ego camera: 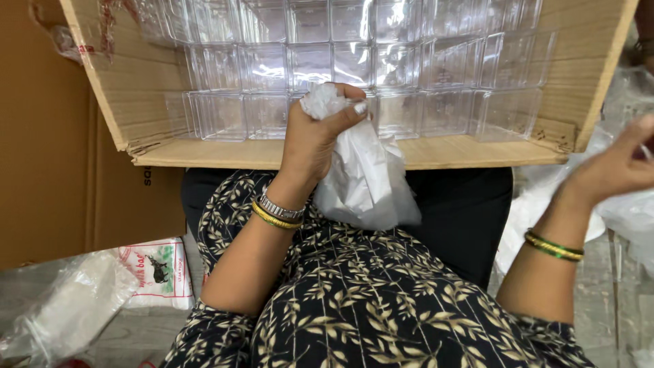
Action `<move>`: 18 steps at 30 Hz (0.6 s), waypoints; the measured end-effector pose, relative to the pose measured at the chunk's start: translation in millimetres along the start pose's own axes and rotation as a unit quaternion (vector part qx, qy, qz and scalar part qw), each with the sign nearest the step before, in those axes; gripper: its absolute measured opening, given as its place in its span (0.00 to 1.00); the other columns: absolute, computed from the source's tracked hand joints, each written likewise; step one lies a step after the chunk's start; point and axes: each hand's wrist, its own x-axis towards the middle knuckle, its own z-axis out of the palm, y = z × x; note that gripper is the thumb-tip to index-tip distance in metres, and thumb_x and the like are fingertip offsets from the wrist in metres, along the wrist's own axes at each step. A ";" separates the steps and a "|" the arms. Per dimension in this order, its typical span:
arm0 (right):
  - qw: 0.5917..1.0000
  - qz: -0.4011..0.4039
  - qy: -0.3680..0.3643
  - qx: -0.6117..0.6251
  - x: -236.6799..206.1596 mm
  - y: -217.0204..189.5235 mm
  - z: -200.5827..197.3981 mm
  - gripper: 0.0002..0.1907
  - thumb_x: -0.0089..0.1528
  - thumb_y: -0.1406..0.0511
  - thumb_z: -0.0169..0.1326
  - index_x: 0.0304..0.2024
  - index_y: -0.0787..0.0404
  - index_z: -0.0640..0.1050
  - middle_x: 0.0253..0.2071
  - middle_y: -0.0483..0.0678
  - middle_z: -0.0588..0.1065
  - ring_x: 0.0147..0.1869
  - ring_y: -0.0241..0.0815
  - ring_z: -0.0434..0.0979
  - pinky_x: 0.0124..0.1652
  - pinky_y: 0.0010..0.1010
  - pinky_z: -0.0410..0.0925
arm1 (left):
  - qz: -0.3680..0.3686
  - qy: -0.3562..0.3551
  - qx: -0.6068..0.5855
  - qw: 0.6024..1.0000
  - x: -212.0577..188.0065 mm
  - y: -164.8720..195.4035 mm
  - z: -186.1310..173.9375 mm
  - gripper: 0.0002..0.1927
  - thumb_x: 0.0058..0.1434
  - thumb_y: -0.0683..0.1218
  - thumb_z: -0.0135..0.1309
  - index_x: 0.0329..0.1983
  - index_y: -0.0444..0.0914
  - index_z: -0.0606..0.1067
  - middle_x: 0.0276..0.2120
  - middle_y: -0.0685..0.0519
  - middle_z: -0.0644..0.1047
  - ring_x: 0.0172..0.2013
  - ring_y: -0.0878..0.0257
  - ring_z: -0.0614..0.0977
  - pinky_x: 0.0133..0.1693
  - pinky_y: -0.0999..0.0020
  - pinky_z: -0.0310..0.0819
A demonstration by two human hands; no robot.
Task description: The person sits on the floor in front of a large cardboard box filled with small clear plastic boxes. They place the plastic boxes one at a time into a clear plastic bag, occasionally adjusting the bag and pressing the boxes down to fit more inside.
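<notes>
My left hand point(315, 133) is closed around the gathered neck of a white plastic bag point(364, 177), which hangs down over my lap in front of an open cardboard box point(143, 95). The box lies tilted toward me and is packed with rows of clear plastic containers point(327, 65). My right hand point(616, 163) is off at the right edge, fingers curled against clear plastic wrapping point(633, 211); whether it grips the wrapping I cannot tell.
A flat brown cardboard sheet point(48, 157) stands at the left. A printed white sack point(157, 272) and a clear plastic bag point(65, 313) lie on the floor at lower left. More white plastic point(531, 211) is piled at the right.
</notes>
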 end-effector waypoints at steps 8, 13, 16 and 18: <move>0.793 0.188 -0.537 0.215 -132.0 -221.9 101.4 0.09 0.64 0.70 0.64 0.45 0.65 0.79 0.39 0.42 0.78 0.41 0.30 0.78 0.41 0.21 0.72 | -0.025 -0.010 0.020 0.999 -18.6 -0.4 2.0 0.13 0.60 0.36 0.66 0.47 0.31 0.78 0.39 0.52 0.81 0.39 0.66 0.82 0.43 0.72 0.79; 0.765 0.303 -0.518 0.234 -118.9 -248.2 114.2 0.06 0.65 0.73 0.60 0.45 0.68 0.80 0.37 0.42 0.79 0.39 0.29 0.77 0.40 0.20 0.72 | -0.006 0.038 0.087 0.995 -28.5 29.2 -43.1 0.17 0.54 0.36 0.66 0.46 0.33 0.77 0.39 0.53 0.81 0.38 0.67 0.83 0.43 0.73 0.80; 0.687 0.366 -0.554 0.296 -117.7 -248.7 128.4 0.13 0.59 0.75 0.61 0.46 0.66 0.78 0.40 0.42 0.79 0.42 0.29 0.79 0.43 0.20 0.74 | -0.023 0.049 0.198 0.979 -26.1 33.3 -60.7 0.10 0.57 0.37 0.68 0.41 0.31 0.79 0.33 0.52 0.80 0.32 0.67 0.79 0.35 0.74 0.74; 0.671 0.378 -0.547 0.328 -123.7 -246.9 142.2 0.13 0.58 0.75 0.62 0.46 0.66 0.78 0.39 0.43 0.79 0.41 0.30 0.79 0.42 0.22 0.75 | -0.031 0.038 0.233 0.971 -23.5 30.2 -64.0 0.08 0.59 0.37 0.68 0.37 0.32 0.78 0.30 0.53 0.79 0.29 0.68 0.77 0.32 0.74 0.72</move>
